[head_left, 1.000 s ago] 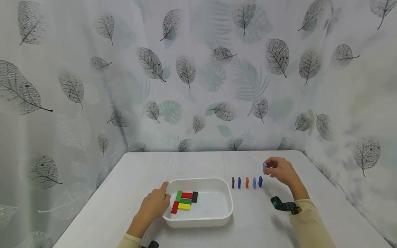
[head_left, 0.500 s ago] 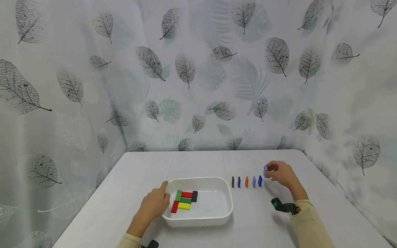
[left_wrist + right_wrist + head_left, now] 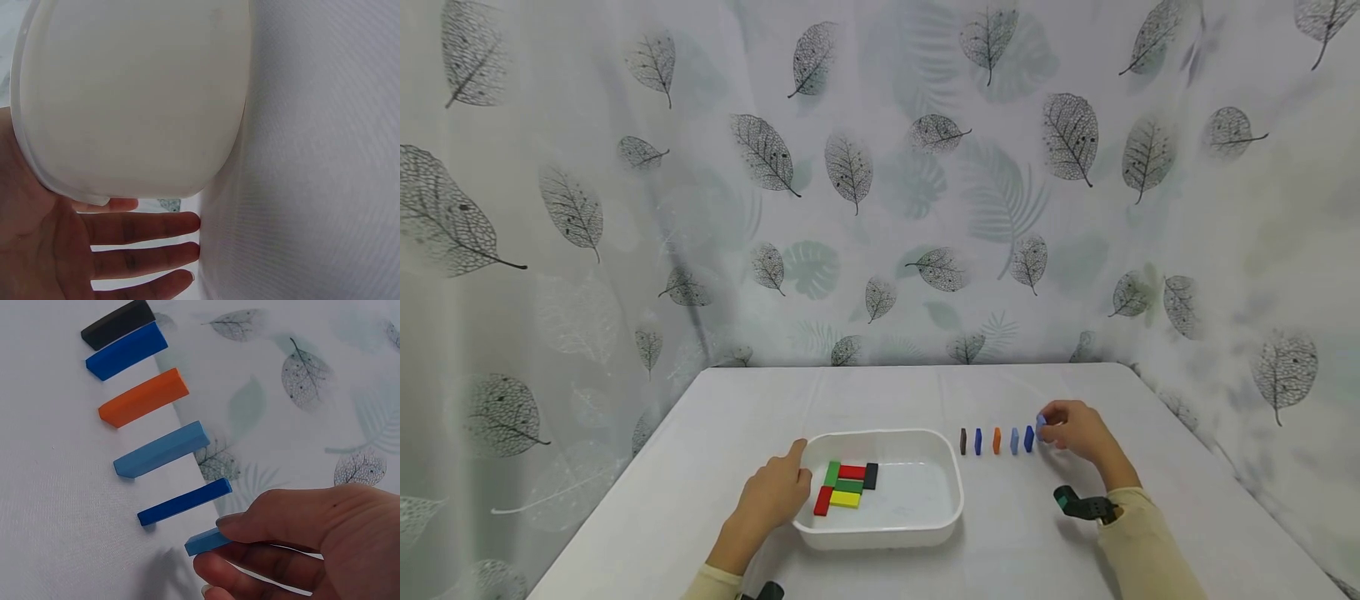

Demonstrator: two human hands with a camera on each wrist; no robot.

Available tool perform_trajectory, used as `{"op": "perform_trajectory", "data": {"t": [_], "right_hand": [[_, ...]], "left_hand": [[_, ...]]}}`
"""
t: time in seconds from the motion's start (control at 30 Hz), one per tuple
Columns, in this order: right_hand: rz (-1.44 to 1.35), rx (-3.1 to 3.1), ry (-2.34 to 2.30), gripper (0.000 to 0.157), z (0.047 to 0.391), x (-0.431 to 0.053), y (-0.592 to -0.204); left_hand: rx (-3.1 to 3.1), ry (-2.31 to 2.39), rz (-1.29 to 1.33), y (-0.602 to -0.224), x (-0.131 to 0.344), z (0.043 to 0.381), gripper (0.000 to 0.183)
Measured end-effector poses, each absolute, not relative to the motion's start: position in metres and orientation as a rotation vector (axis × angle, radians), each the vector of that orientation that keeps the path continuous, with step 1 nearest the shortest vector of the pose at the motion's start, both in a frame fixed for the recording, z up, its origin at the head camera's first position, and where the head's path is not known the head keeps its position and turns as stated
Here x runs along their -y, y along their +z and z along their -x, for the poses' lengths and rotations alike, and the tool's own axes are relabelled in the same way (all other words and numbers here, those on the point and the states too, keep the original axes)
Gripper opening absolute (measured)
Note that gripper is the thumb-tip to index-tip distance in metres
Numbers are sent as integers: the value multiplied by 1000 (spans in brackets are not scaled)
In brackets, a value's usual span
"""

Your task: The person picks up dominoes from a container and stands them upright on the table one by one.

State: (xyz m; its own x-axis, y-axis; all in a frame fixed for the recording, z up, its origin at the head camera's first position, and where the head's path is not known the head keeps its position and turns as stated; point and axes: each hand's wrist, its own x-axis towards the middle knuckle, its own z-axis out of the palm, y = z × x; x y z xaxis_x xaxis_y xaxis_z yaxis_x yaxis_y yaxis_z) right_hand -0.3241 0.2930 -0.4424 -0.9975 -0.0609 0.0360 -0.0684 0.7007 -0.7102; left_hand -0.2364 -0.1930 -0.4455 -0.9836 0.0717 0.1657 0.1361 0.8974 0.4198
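Light-blue domino (image 3: 206,542) is being pinched between thumb and fingers of the right hand (image 3: 1077,431), just beside a dark-blue domino (image 3: 185,502) that is ending an upright row of dominoes (image 3: 144,398) toward the right edge of the table (image 3: 865,400); whether it is touching down, I cannot tell. With so narrow a gap, a sideways nudge or crooked release could be toppling that neighbour. The left hand (image 3: 775,490), fingers straight, is resting against the left edge of the white tray (image 3: 917,492); pushing there could be driving its right edge into the row.
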Motion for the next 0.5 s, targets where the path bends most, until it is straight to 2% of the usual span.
{"op": "perform_trajectory", "data": {"t": [0.5], "right_hand": [[-94, 2927, 1205, 22, 327, -297, -451]], "left_hand": [[2920, -668, 162, -445, 193, 236, 51]]}}
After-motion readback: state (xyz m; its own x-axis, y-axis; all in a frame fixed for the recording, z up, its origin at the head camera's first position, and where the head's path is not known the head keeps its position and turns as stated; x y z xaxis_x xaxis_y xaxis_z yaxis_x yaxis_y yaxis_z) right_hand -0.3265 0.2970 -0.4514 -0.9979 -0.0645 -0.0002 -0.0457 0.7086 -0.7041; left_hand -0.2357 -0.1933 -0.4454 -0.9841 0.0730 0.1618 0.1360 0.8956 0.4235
